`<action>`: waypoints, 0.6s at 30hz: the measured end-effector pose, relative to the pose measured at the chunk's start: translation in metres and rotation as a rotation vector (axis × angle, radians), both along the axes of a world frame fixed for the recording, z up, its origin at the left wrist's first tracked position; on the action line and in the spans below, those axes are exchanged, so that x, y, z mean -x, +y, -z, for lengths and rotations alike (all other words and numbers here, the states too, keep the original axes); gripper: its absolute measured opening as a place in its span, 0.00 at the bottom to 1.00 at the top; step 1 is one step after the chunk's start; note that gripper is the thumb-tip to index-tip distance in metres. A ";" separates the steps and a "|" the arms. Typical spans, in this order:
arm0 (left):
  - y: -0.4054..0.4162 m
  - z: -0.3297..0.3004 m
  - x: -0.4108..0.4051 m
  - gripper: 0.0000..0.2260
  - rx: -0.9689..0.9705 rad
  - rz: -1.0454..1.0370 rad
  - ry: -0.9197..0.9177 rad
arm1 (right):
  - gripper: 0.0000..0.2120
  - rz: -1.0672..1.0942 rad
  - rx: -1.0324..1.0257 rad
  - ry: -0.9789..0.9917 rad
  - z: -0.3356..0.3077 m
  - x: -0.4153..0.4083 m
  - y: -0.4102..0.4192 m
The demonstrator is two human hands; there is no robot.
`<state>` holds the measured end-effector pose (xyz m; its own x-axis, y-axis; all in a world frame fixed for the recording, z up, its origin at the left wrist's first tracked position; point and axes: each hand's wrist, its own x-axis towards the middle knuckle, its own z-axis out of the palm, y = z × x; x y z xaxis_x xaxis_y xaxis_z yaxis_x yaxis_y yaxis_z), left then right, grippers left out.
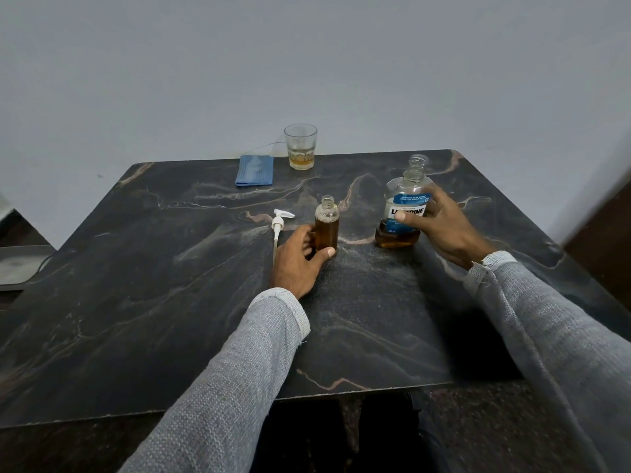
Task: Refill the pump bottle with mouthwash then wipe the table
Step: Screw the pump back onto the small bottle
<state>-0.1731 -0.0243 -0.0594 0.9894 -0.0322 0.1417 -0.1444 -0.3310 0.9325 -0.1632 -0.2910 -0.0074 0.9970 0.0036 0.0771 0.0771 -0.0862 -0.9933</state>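
A small clear pump bottle [326, 224] stands upright and uncapped in the middle of the dark marble table [170, 285], filled with amber liquid almost to its shoulder. My left hand [296, 259] grips its lower part. Its white pump head [279, 224] with a long tube lies flat just to the left. To the right stands a large clear mouthwash bottle [406, 196] with a blue label, open at the top, a little amber liquid at its bottom. My right hand [444, 224] wraps around its side.
A folded blue cloth [254, 170] lies at the table's far edge. Beside it stands a glass tumbler [300, 146] with a little amber liquid. A plain wall rises right behind the table. A grey tray-like object [20, 266] sits off the left edge.
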 end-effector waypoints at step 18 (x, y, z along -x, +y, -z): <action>-0.001 0.001 -0.002 0.28 0.020 -0.003 0.019 | 0.12 0.280 0.348 -0.300 0.042 0.059 0.090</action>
